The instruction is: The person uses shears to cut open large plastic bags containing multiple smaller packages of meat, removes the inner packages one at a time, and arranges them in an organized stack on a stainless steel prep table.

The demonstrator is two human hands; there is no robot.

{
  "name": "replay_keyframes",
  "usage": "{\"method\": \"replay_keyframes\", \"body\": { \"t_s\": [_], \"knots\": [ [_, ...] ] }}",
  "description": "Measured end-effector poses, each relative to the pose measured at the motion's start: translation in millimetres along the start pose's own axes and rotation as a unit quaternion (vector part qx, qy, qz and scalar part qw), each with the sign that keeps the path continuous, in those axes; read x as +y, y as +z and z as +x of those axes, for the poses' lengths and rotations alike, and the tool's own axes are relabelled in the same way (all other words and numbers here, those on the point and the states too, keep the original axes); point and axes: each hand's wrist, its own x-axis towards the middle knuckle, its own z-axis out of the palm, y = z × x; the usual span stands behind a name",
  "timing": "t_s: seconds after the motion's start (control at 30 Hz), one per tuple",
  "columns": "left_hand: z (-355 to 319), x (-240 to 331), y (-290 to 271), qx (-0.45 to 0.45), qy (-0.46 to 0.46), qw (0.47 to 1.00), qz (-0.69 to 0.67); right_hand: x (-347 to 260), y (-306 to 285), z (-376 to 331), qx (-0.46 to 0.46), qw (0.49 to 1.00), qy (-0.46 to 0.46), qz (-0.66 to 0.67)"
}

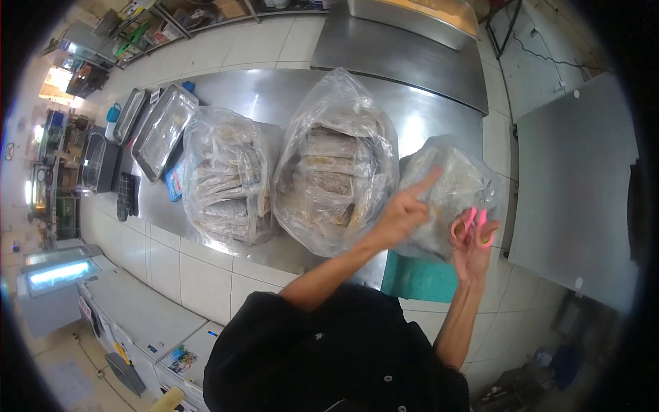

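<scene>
Far left on the steel table (233,89): shallow metal tray (163,137), blue packet (175,182) beside it. Next, a clear plastic bag (197,144) of flat, brownish stacked pieces, kind uncertain; then a second, larger bag (343,96) with similar contents, its plastic standing loosely around them. Left hand (406,218) hangs over the near left side of the third bag (467,172), index finger stretched out, the other fingers bent in; nothing visible in its grip, and contact with the plastic can't be told. That third bag, cloudier than its neighbours, sits at the right end of the table, contents not readable; a green board (419,278) shows just below its near edge. Rightmost, the right hand (472,261), palm up, holds pink-handled scissors (482,218) in front of the bag, fingers curled around the handles; blades too unclear to judge their gap. Step in hand, by my reading: working at the third bag with scissors ready, no cut visible. A next move would call for the left fingers to gather loose plastic, keeping clear of the blades while the right hand steers them.
</scene>
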Motion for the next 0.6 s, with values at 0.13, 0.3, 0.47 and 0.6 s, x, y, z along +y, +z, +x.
{"method": "replay_keyframes", "body": {
  "t_s": [0.13, 0.3, 0.47, 0.6],
  "knots": [
    [-6.2, -12.4, -14.6, -0.002, 0.109, 0.994, -0.029, -11.7, 1.5, 9.6, -0.139, 0.986, 0.069, -0.059],
    [-9.1, 16.1, -5.1, 0.035, 0.03, 0.995, 0.092, 11.1, -15.7, 19.1, -0.172, 0.979, 0.001, -0.113],
    [48.4, 40.3, 30.5, 0.041, 0.213, 0.847, 0.486, 0.2, 0.7, 0.0, -0.071, 0.981, -0.054, -0.175],
    [68.4, 32.8, 41.3, -0.06, 0.22, 0.808, 0.543, -5.2, 4.5, -9.6, -0.079, 0.966, -0.072, -0.234]
  ]
}}
